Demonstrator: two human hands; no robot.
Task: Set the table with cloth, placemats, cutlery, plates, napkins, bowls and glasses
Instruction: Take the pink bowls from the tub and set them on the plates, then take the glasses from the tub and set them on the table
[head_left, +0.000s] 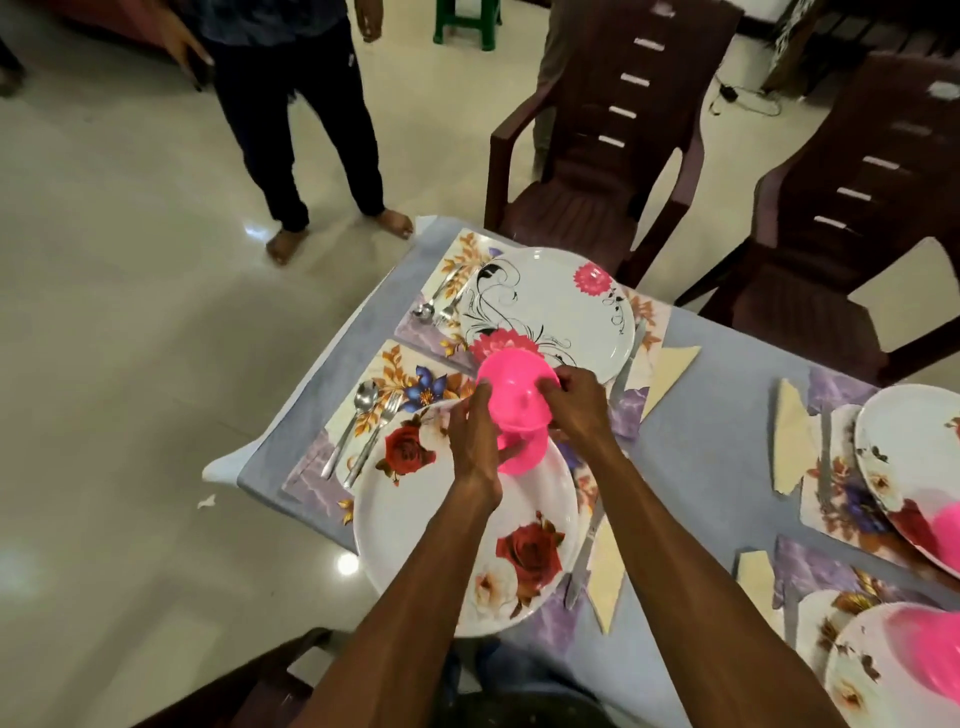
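The left hand (475, 441) and right hand (576, 402) both pinch nested pink bowls (514, 410) held above the rose plate (415, 525) on the near placemat. To do this well, the person should pull one bowl free squarely and set it mid-plate. How many bowls are stacked cannot be told; the plates at the right edge are cut off

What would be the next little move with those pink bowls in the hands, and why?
Probably pull the stacked pink bowls apart and set one down on the rose plate just below. Both the left hand and right hand grip the stack, that plate is bare, and the plates at the right edge already carry pink bowls.
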